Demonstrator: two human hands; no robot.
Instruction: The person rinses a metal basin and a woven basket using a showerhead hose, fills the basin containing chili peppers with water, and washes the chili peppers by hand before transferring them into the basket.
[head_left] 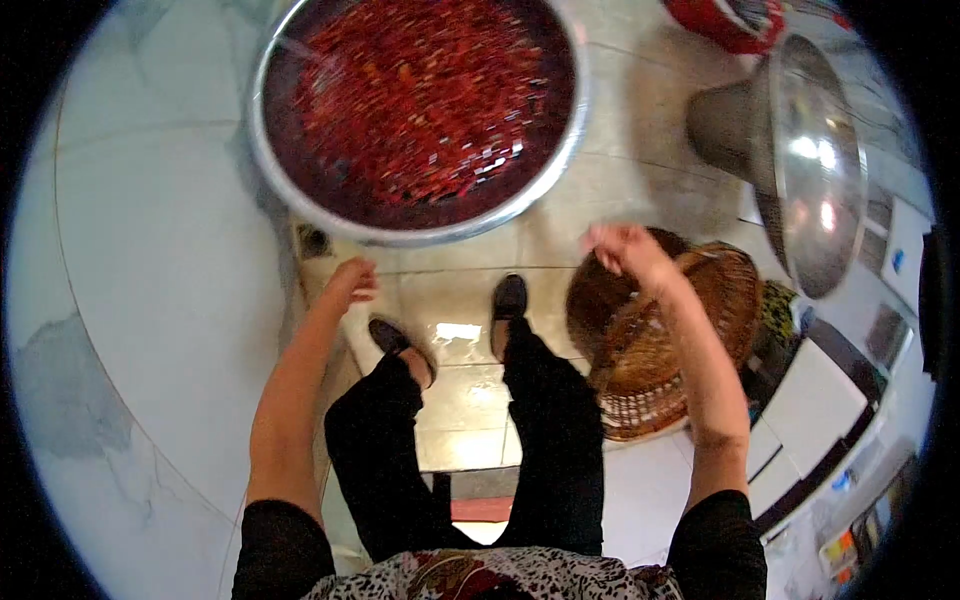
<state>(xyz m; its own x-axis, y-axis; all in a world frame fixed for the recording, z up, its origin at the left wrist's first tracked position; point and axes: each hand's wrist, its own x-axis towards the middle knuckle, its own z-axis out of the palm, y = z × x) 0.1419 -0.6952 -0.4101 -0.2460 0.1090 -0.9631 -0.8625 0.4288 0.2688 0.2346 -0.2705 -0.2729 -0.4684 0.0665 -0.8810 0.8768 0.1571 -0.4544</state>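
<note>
A wide metal basin [415, 238] full of red chili peppers [420, 95] in dark liquid stands on the floor in front of me. The peppers are smeared by motion. My left hand [354, 281] hangs below the basin's near left edge, empty, with loosely bent fingers apart. My right hand [622, 248] is off the basin's near right side, above the edge of a wicker basket [650, 385]. Its fingers are slightly blurred and loosely bent, with nothing visible in them. Neither hand touches the basin.
My shoes [510, 297] stand on wet, shiny floor tiles [460, 400]. A large shiny metal bowl [820, 170] is tipped on its side at the right. A red container [735, 38] sits at the upper right. Marble-patterned wall or panel [160, 260] runs along the left.
</note>
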